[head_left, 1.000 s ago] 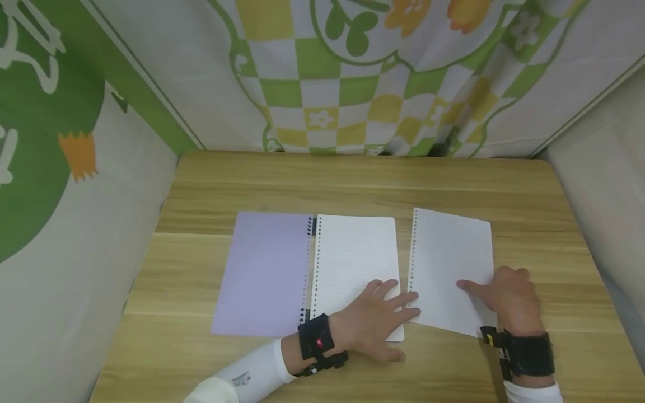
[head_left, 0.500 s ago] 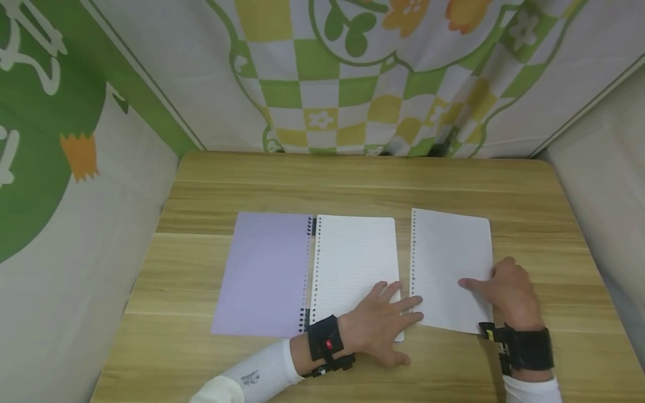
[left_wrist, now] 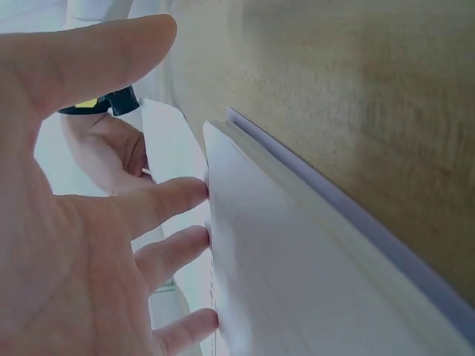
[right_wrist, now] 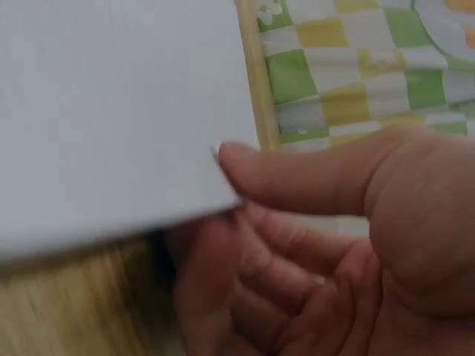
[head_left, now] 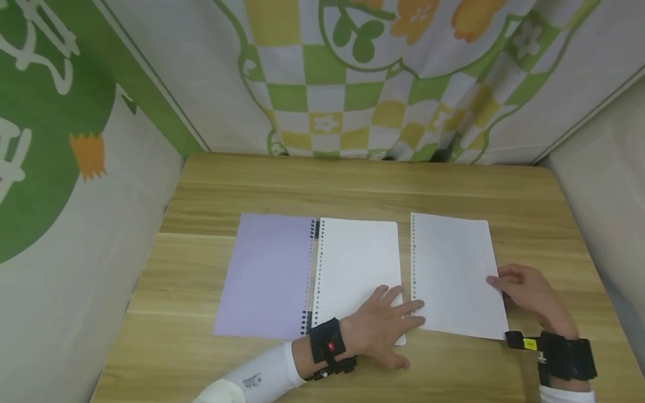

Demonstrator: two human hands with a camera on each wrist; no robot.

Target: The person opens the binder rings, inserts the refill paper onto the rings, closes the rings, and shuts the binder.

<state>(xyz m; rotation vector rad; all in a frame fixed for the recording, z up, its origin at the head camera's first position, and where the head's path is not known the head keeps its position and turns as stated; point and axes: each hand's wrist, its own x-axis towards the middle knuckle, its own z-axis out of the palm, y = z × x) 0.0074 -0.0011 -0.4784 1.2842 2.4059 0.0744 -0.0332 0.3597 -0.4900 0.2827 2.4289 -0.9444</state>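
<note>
A ring-bound notebook lies spread on the table, with its purple cover [head_left: 267, 274] on the left and lined white pages [head_left: 359, 252] on the right. Beside those pages is a loose punched sheet of paper [head_left: 450, 268], holes along its left edge. My left hand [head_left: 378, 327] rests with spread fingers over the pages' lower right corner, fingertips reaching the sheet's lower left edge. My right hand [head_left: 529, 291] pinches the sheet's right edge, thumb [right_wrist: 274, 174] on top and fingers beneath; in the right wrist view the paper's edge shows between them.
The wooden table [head_left: 373, 184] runs up to a green and yellow checked curtain [head_left: 327, 95] at the back. A printed cloth wall [head_left: 131, 196] stands on the left and a pale one [head_left: 604, 157] on the right.
My right hand has shifted right, its thumb going from the sheet's face to its right edge. The sheet has turned slightly straighter. My left hand has slid a little right.
</note>
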